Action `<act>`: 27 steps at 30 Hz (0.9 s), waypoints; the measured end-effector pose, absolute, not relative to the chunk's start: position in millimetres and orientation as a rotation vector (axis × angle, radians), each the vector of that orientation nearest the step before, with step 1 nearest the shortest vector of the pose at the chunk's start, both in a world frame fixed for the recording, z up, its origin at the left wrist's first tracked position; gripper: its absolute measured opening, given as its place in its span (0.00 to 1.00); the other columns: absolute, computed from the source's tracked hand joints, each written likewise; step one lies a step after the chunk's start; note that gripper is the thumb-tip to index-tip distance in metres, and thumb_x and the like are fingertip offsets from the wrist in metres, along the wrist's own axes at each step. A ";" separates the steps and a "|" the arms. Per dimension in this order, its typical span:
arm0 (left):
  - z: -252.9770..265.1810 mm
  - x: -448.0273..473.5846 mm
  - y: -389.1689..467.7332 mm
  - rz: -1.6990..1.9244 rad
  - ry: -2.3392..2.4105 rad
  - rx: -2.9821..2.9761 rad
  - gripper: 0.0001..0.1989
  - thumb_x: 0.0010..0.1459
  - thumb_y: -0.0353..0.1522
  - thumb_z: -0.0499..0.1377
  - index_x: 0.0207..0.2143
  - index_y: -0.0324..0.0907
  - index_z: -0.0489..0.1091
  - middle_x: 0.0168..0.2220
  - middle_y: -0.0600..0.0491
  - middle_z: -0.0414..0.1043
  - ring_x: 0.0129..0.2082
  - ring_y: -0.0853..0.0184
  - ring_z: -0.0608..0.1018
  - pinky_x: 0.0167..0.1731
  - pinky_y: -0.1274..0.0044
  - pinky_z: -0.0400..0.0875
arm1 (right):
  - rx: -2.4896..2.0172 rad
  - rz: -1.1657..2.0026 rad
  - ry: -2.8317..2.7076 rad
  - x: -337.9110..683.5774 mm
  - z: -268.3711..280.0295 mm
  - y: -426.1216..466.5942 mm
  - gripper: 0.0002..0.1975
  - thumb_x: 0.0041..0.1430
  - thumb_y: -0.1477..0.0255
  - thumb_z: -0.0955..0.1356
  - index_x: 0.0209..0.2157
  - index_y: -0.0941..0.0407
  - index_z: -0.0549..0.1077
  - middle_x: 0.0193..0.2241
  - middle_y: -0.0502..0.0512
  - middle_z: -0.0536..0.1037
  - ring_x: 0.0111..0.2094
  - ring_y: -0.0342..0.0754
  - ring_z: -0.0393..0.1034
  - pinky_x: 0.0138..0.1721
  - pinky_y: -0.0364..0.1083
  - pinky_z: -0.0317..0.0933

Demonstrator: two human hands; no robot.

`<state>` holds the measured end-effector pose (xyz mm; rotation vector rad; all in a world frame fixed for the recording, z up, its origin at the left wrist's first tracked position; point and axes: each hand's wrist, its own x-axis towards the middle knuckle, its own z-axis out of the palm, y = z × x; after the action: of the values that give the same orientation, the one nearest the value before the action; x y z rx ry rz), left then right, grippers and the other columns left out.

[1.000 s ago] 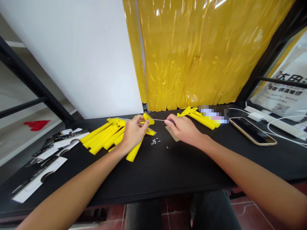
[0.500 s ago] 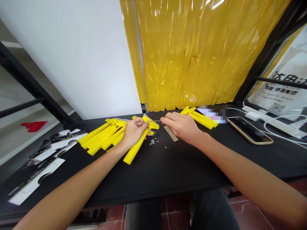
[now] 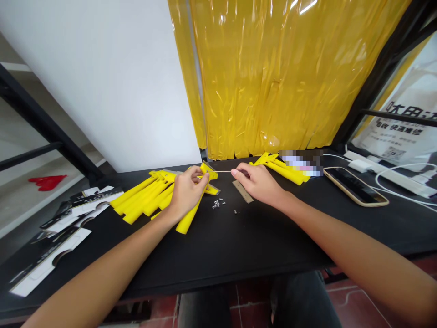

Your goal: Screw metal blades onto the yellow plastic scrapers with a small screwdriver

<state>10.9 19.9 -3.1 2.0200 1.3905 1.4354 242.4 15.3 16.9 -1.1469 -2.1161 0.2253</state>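
1. Our bench [image 3: 259, 246] carries everything; the strip [image 3: 243, 191] lies near its middle, and we measure places from that strip.
2. Well left of the strip, the cards [image 3: 51, 259] lie overlapping, apart from our work.
3. Between cards and strip, the left pile [image 3: 146, 196] of yellow handles fans out, close by our left hand [image 3: 187, 191]. If that hand drops or swings, we think it could shove the pile askew.
4. Beyond the strip and to its right sits the right pile [image 3: 290, 171], smaller, behind our right hand [image 3: 255, 182].
5. Left of the strip, our left hand pinches the work handle [image 3: 190, 217] by its head, the grip slanting towards us. A loose pinch could let the head twist under turning force.
6. Just right of the strip, our right hand has its fingers curled around the driver [image 3: 221, 171], whose shaft spans the gap to that head. We can't tell whether its tip is seated; a slanted push could make it slip, perhaps into our left fingertips.
7. Left of the strip lie the screws [image 3: 216, 204], with a stray screw [image 3: 235, 211] just nearer us. A careless brush could scatter them.
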 end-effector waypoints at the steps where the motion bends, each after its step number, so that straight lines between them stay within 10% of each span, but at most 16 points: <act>1: -2.0 10.9 18.7 1.452 1.412 2.057 0.08 0.60 0.37 0.61 0.32 0.42 0.68 0.29 0.54 0.74 0.26 0.67 0.79 0.25 0.79 0.72 | -1.122 0.278 -2.102 243.3 18.6 15.5 0.20 0.69 0.58 0.59 0.30 0.56 0.71 0.20 0.48 0.69 0.23 0.42 0.62 0.27 0.44 0.49; 8: 6.6 11.3 8.8 1.557 1.453 2.213 0.08 0.61 0.39 0.61 0.35 0.44 0.70 0.28 0.54 0.75 0.27 0.66 0.79 0.27 0.78 0.72 | -1.066 0.746 -2.133 247.1 20.6 20.1 0.24 0.71 0.58 0.54 0.28 0.55 0.69 0.22 0.49 0.68 0.24 0.43 0.62 0.27 0.44 0.53; 27: 3.4 16.4 14.6 1.389 1.204 1.680 0.12 0.57 0.39 0.64 0.31 0.42 0.66 0.28 0.52 0.76 0.24 0.62 0.82 0.19 0.77 0.75 | -0.973 -0.395 -2.223 240.3 15.3 10.2 0.19 0.73 0.64 0.56 0.41 0.57 0.74 0.38 0.58 0.76 0.38 0.49 0.69 0.31 0.47 0.53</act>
<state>16.4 14.6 3.4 1.6804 1.2038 1.3894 240.3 10.2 15.3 -0.9729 -2.2227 -0.3953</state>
